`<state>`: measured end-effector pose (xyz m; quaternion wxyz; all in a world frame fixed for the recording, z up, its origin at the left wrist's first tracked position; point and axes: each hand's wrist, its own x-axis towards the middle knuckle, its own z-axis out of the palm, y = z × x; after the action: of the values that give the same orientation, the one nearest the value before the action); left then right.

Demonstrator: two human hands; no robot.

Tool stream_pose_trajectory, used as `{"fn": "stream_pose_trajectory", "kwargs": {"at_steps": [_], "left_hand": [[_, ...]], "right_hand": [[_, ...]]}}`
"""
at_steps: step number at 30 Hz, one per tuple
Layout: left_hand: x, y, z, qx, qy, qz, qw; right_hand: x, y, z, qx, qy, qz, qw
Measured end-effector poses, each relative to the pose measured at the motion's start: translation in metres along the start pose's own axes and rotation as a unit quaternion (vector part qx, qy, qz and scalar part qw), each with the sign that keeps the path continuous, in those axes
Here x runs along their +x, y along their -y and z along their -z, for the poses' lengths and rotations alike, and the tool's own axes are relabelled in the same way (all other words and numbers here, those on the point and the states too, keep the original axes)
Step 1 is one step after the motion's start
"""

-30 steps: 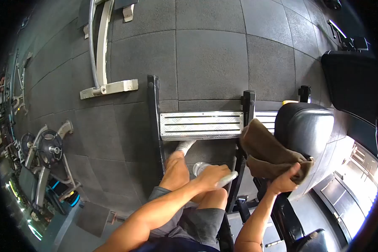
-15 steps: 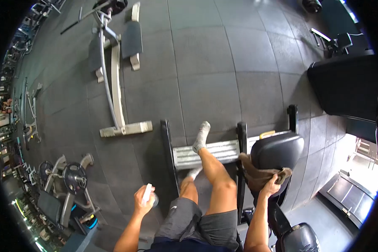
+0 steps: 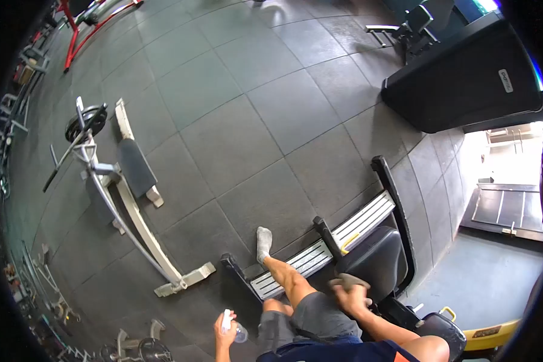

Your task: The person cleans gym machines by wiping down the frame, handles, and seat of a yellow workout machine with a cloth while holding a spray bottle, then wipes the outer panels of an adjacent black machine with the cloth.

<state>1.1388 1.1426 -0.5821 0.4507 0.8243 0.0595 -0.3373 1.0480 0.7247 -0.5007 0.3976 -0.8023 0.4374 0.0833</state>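
Note:
My left hand [image 3: 224,332] is closed around a clear spray bottle [image 3: 241,333] with a white spray head, held low beside my left leg. Smeared by motion, my right hand [image 3: 352,298] grips a brown cloth [image 3: 351,281] bunched over the fingers. Hand and cloth overlap the edge of a black padded seat [image 3: 375,259] on a gym machine. In front of that seat runs a ribbed metal footplate [image 3: 297,263] between black rails. My leg stretches over the footplate, and its grey-socked foot [image 3: 263,242] is beyond it.
A cream-framed lever machine [image 3: 136,211] with a grey pad stands to the left. At the upper right is a large black cabinet [image 3: 461,78]. Weight plates [image 3: 154,350] sit low at the left, and a treadmill [image 3: 507,208] lies far right.
My view has turned, so the machines appear tilted and shifted. My right hand has drawn the cloth from the seat's front toward its near left edge. The spray bottle stays in my left hand.

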Motion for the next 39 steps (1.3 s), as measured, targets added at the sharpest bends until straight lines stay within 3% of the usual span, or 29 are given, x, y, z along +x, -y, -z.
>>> {"fn": "stream_pose_trajectory", "kwargs": {"at_steps": [2,3,5,6,7,9,11,13,16,19,20,23,24,28,32,35,37,39], "left_hand": [[0.035,-0.077,0.001,0.022,0.051,-0.092,0.994],[0.045,-0.114,0.004,0.036,0.073,-0.137,0.987],[0.055,-0.203,0.007,0.048,0.114,-0.184,0.975],[0.057,-0.217,0.008,0.001,0.144,-0.187,0.972],[0.063,-0.259,0.016,0.157,0.139,-0.333,0.919],[0.059,-0.308,0.02,0.035,0.189,-0.288,0.938],[0.061,-0.358,0.033,0.119,0.23,-0.361,0.896],[0.064,-0.406,0.043,0.182,0.258,-0.431,0.845],[0.078,-0.445,0.057,0.269,0.273,-0.442,0.811],[0.087,-0.494,0.055,0.241,0.244,-0.465,0.816],[0.088,-0.519,0.054,0.266,0.214,-0.533,0.774],[0.097,-0.58,0.041,0.256,0.196,-0.542,0.776],[0.116,-0.591,0.035,0.277,0.195,-0.576,0.744],[0.176,-0.659,0.007,0.242,0.224,-0.608,0.722],[0.241,-0.738,-0.039,0.22,0.328,-0.637,0.662],[0.265,-0.805,-0.08,0.19,0.345,-0.682,0.616],[0.276,-0.846,-0.106,0.18,0.351,-0.694,0.602],[0.289,-0.881,-0.135,0.189,0.366,-0.699,0.585]], "right_hand": [[0.013,0.043,-0.02,-0.081,0.172,-0.07,0.979],[0.018,0.032,-0.05,-0.015,0.153,0.024,0.988],[0.03,0.091,-0.051,0.03,0.219,0.072,0.973],[0.036,0.119,-0.042,0.038,0.281,0.109,0.953],[0.039,0.151,-0.029,0.07,0.288,0.15,0.943],[0.043,0.185,-0.009,0.084,0.304,0.299,0.901],[0.048,0.227,0.028,0.1,0.393,0.304,0.862],[0.055,0.247,0.049,0.097,0.392,0.353,0.844],[0.068,0.291,0.107,0.113,0.375,0.387,0.835],[0.095,0.302,0.14,0.048,0.336,0.365,0.867],[0.102,0.305,0.153,0.021,0.286,0.401,0.87],[0.14,0.292,0.161,0.004,0.165,0.416,0.894],[0.149,0.298,0.177,-0.01,0.13,0.387,0.913],[0.206,0.289,0.212,-0.133,-0.024,0.303,0.943],[0.261,0.259,0.245,-0.038,0.001,0.202,0.979],[0.267,0.258,0.265,-0.091,-0.304,0.105,0.942],[0.288,0.206,0.232,-0.053,-0.35,-0.077,0.932],[0.314,0.136,0.186,0.107,-0.144,-0.314,0.932]]}}
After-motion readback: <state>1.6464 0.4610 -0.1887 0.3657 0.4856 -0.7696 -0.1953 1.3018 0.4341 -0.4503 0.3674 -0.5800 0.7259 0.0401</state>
